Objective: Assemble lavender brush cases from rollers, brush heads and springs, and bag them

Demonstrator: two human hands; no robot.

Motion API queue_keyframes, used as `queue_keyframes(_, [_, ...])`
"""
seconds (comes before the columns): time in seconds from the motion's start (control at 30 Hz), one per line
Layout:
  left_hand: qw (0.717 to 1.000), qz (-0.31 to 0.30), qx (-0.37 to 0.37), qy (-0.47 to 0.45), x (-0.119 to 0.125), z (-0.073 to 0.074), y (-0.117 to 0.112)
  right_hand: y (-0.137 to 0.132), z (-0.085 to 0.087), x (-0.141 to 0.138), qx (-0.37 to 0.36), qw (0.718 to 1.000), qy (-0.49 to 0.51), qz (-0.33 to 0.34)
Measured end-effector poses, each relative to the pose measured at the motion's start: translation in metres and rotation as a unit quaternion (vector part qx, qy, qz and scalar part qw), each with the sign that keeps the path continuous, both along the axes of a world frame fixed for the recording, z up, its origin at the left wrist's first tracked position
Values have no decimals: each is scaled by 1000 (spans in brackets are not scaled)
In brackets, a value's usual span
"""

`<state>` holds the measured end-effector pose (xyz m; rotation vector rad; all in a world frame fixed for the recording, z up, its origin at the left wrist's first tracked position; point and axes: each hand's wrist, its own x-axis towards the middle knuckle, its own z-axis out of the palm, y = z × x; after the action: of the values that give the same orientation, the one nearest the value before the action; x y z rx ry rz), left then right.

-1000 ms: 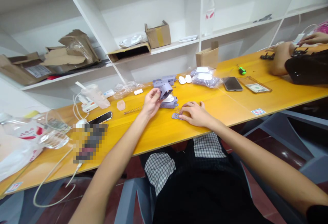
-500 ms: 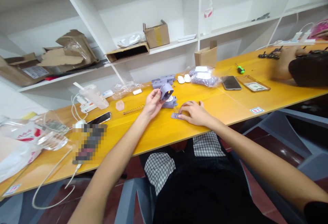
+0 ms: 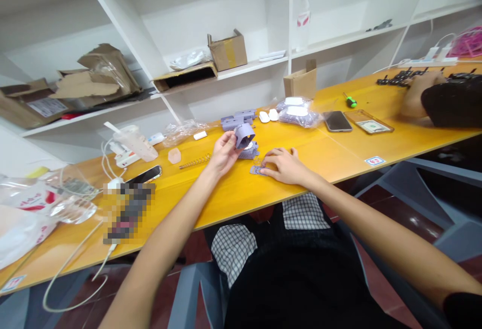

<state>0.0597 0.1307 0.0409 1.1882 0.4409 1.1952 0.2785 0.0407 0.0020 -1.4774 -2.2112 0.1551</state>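
Observation:
My left hand (image 3: pixel 223 154) is closed around the edge of a purple plastic part (image 3: pixel 244 135), curved like an open ring, held just above the table. My right hand (image 3: pixel 284 165) rests low on the wood, its bent fingertips gripping the edge of a small flat purple plastic piece (image 3: pixel 255 170). Thin wire rings (image 3: pixel 257 161) lie beside those fingertips. Behind the left hand sits another purple part (image 3: pixel 249 151), partly covered. More purple perforated parts (image 3: pixel 238 120) are farther back. A long coil spring (image 3: pixel 195 161) lies left of my left hand.
On the yellow table (image 3: pixel 211 203) are a bag of purple parts (image 3: pixel 299 113), white pieces (image 3: pixel 268 115), a phone (image 3: pixel 338 121), a clear case (image 3: pixel 369 121) and a screwdriver (image 3: pixel 351 101). Cables and bottles occupy the left. Another person's arm (image 3: pixel 416 100) is at far right.
The whole view has shifted slightly to the left. Both hands keep nearly the same pose, the left still holding the curved purple part.

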Motion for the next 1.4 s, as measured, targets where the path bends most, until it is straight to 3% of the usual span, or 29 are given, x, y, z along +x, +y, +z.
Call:
queue_keyframes(0.97, [999,6,37,-1,3,2,-6,-1,0,0,-1,1000,-12,-2])
queue_keyframes(1.4, [971,91,186,122,-5,14,-1,-2,3,0,-10,1000,0,8])
